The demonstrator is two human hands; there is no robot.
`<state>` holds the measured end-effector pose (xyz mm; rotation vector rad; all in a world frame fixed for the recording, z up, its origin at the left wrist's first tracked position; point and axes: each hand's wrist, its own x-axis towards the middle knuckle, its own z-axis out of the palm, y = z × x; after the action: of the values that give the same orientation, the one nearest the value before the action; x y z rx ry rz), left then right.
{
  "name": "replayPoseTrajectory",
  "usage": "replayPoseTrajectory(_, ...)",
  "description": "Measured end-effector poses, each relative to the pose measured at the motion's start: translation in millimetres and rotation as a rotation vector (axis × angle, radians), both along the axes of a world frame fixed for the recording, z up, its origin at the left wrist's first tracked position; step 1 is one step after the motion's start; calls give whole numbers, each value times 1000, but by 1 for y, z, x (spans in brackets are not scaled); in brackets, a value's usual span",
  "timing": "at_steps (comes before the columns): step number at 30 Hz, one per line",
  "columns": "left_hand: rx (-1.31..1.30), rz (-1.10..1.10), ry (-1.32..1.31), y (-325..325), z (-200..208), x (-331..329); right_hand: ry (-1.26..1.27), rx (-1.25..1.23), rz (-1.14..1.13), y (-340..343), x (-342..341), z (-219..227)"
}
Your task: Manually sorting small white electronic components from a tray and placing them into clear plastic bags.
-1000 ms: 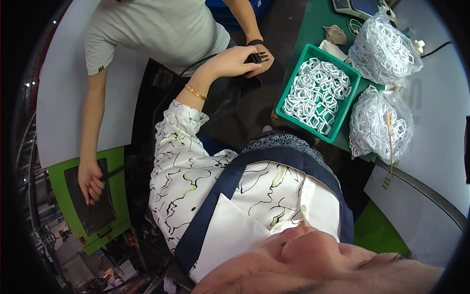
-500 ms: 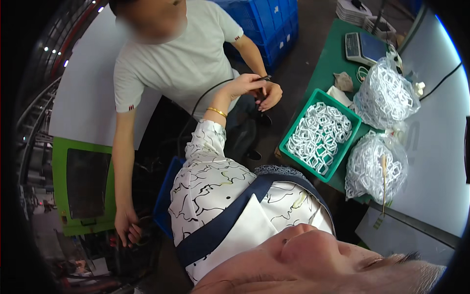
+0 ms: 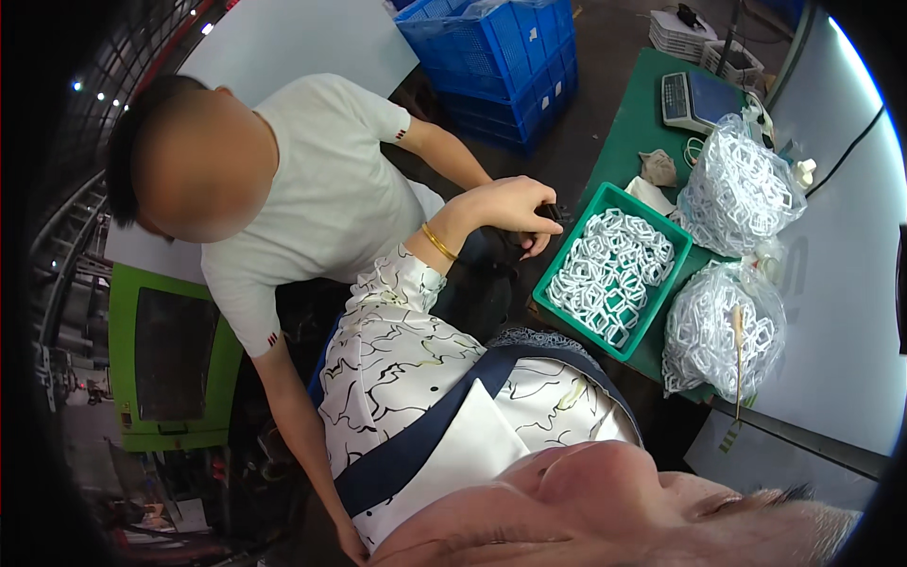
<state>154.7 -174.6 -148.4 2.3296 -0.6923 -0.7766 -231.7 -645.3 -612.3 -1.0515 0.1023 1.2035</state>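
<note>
My left hand [image 3: 515,204], with a gold bangle at the wrist, reaches forward from a white patterned sleeve. Its fingers are bent and closed around a small black object [image 3: 551,214], whose kind I cannot make out. Just below it is a co-worker's hand [image 3: 537,244], partly hidden behind mine; I cannot tell whether the two touch. To the right of my hand stands a green tray [image 3: 612,352] of white plastic chain links [image 3: 614,274]. My right hand is out of the picture.
The co-worker [image 3: 321,189] stands close on the left. Behind are stacked blue crates [image 3: 501,66]. The green table [image 3: 628,118] carries a scale [image 3: 704,99], a crumpled cloth [image 3: 658,167], and two clear bags of white links, one far [image 3: 742,184], one near [image 3: 723,331]. A green machine door [image 3: 175,359] stands left.
My left hand has moved right and slightly nearer, toward the tray, with the black object in it. The co-worker has leaned forward, head lower, other arm reaching down toward my side.
</note>
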Motion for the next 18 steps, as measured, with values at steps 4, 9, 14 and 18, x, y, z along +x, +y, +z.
replayPoseTrajectory(4,65,-107,-24,-23,-22,9,57,-18,-11,-7,-101,50)
replayPoseTrajectory(9,-162,-4,315,-19,-35,-2,173,-60,-146,37,-264,134)
replayPoseTrajectory(14,-282,-48,455,-33,-44,-9,251,-67,-248,59,-240,192)
replayPoseTrajectory(18,-350,-111,569,-43,-43,-19,313,-32,-279,65,-141,214)
